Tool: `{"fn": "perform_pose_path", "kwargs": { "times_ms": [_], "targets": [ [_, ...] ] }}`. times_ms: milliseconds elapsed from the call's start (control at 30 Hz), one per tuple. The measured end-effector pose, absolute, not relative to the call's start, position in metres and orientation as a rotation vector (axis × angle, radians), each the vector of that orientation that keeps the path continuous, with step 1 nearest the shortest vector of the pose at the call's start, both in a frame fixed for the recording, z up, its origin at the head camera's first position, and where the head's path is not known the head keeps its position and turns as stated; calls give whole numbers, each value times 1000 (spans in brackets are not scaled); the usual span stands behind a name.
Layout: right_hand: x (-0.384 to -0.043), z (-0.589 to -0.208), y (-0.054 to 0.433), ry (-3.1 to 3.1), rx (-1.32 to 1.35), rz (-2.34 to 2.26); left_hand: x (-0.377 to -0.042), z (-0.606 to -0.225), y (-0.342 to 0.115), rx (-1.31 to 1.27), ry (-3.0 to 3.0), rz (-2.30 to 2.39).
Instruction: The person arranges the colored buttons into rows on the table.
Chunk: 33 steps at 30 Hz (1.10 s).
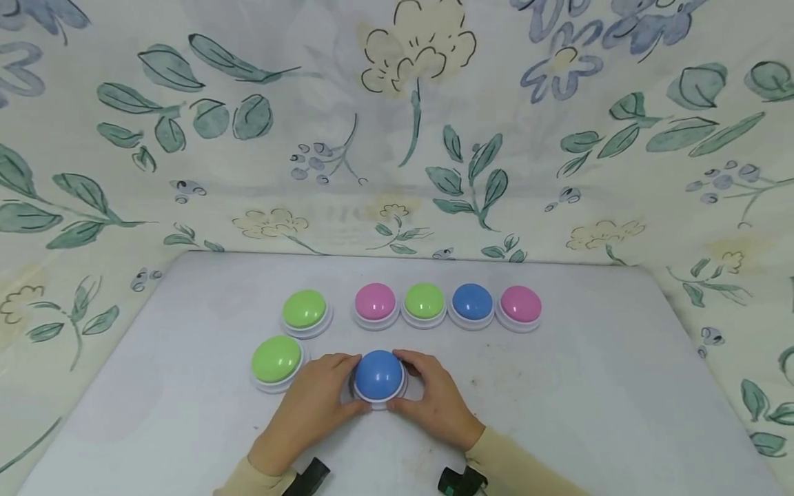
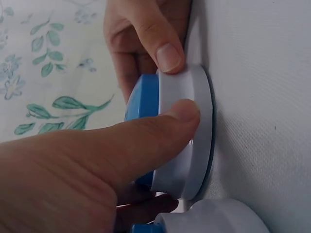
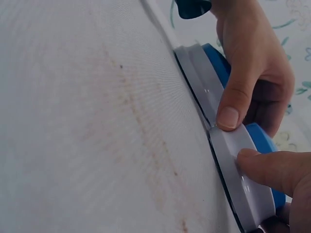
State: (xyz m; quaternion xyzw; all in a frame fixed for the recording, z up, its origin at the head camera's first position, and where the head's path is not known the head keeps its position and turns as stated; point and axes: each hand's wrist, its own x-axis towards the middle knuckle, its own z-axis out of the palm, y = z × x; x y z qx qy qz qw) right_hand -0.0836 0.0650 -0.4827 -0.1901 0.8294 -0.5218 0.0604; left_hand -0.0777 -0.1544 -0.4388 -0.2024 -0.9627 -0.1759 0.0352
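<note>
A blue-domed push button (image 1: 378, 375) with a round white base sits on the white table between the two hands. My left hand (image 1: 316, 396) grips its left side, the thumb against the base. From the right, my right hand (image 1: 436, 396) holds the same base with thumb and fingers. In the left wrist view the button's white base (image 2: 175, 145) stands flat on the surface. A second white base with a blue top (image 3: 201, 73) shows beside it in the right wrist view; the left hand hides that spot from the head camera. A green-domed button (image 1: 276, 359) lies left of the left hand.
Behind the hands stands a row: a green button (image 1: 304, 308), a pink one (image 1: 375, 302), another green (image 1: 424, 301), a blue (image 1: 472, 302) and a pink one (image 1: 521, 304). Floral cloth (image 1: 335, 186) rises behind the white table (image 1: 589, 386).
</note>
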Motion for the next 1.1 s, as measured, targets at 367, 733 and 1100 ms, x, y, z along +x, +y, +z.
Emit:
{"fn": "perform_pose_path", "kwargs": {
  "times_ms": [367,733,1100],
  "targets": [
    [-84,-482,64,2518,-549,-1615,-80,-435,-153,-590,-2977,-627],
    [-83,-471,72,2577,-552,-1580,-79,-434,-146,-534,-2933,-729],
    [-78,-464,79,2651,-567,-1617,-74,-433,-137,-487,-2873,-792]
  ]
}}
